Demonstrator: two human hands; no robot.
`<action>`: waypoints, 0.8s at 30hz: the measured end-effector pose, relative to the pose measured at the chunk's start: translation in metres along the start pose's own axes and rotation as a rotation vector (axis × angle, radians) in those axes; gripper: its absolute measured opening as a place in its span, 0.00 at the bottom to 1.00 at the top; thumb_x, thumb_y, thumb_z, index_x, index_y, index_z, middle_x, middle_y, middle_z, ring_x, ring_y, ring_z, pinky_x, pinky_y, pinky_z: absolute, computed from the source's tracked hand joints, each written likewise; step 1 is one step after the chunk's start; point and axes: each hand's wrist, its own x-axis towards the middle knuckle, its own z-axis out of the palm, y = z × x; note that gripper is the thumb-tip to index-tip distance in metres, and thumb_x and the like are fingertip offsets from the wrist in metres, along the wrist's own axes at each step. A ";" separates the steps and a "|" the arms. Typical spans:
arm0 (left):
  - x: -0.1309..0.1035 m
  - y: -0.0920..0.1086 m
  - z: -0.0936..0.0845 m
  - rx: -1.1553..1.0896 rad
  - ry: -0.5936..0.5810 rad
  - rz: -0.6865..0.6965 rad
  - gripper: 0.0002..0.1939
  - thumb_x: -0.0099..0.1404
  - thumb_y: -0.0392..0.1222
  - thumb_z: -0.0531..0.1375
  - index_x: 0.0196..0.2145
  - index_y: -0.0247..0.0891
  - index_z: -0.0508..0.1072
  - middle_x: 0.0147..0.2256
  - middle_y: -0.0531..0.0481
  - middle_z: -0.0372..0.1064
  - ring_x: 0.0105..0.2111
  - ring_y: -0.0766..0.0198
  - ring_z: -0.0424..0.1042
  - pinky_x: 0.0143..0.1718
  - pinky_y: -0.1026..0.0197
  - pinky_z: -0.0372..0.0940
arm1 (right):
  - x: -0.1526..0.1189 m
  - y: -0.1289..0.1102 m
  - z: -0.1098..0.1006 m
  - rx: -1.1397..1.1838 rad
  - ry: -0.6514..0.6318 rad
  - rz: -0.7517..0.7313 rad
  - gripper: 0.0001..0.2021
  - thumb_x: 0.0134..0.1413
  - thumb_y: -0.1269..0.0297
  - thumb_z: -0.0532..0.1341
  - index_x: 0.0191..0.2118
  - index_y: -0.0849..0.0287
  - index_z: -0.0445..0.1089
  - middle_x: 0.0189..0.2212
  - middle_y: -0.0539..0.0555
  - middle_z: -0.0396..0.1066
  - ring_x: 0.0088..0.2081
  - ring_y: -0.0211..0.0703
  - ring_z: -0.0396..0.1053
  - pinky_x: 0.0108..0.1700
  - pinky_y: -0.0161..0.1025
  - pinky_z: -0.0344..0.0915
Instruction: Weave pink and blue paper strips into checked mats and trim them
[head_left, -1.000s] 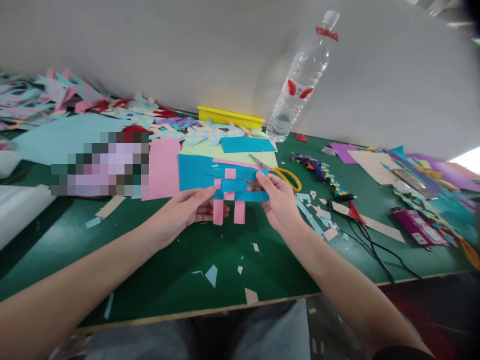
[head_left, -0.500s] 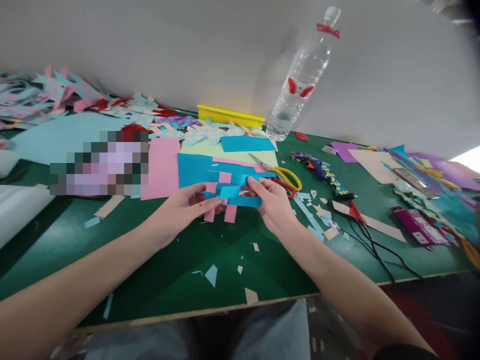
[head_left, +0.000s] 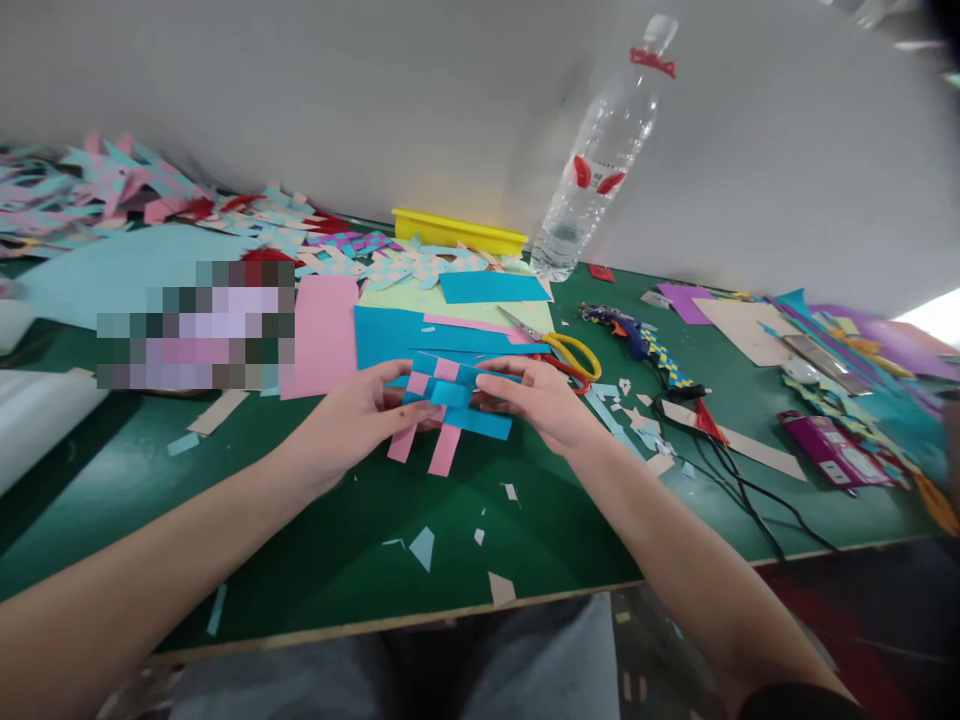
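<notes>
Blue and pink paper strips, woven over and under each other, form a small woven piece above the green table. Its left side is pinched in my left hand, thumb in front and fingers behind. On the other side my right hand grips the blue strips near their right ends, its thumb on the upper strip. Two pink strip ends hang down at the lower left, and a blue one sticks out below my right fingers. Yellow-and-red-handled scissors lie just beyond my right hand.
Blue sheets and a pink sheet lie behind the hands. A plastic bottle stands by a yellow tray. A glue gun, black cables and a purple box are on the right.
The woven piece has tilted, its pink ends swinging lower and to the left. The lower blue strip now slants down to the right, below my right fingers.
</notes>
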 end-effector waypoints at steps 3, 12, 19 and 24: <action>0.000 0.001 0.001 0.017 -0.031 -0.013 0.20 0.56 0.47 0.69 0.45 0.40 0.71 0.40 0.48 0.79 0.43 0.56 0.77 0.49 0.55 0.70 | -0.001 0.000 -0.001 -0.136 -0.067 -0.015 0.16 0.43 0.56 0.71 0.38 0.56 0.76 0.38 0.53 0.77 0.38 0.43 0.75 0.43 0.41 0.73; -0.004 0.003 0.002 0.181 0.003 0.004 0.19 0.55 0.46 0.69 0.44 0.41 0.73 0.41 0.49 0.78 0.43 0.54 0.76 0.45 0.55 0.71 | -0.005 0.002 0.003 -0.152 -0.095 -0.122 0.12 0.43 0.57 0.71 0.34 0.57 0.78 0.36 0.52 0.78 0.37 0.42 0.74 0.41 0.41 0.72; -0.002 -0.002 0.000 0.089 0.044 0.009 0.15 0.53 0.46 0.70 0.35 0.39 0.73 0.34 0.50 0.78 0.40 0.54 0.77 0.47 0.53 0.70 | -0.007 0.005 0.010 -0.129 -0.042 -0.122 0.12 0.41 0.55 0.71 0.31 0.57 0.78 0.33 0.52 0.78 0.34 0.43 0.74 0.38 0.41 0.72; 0.000 0.001 -0.003 0.055 -0.020 -0.034 0.19 0.52 0.43 0.71 0.42 0.41 0.74 0.36 0.51 0.78 0.38 0.59 0.77 0.46 0.57 0.71 | -0.003 -0.001 -0.001 -0.133 -0.066 -0.076 0.15 0.41 0.55 0.71 0.37 0.56 0.78 0.32 0.52 0.78 0.33 0.41 0.76 0.41 0.40 0.72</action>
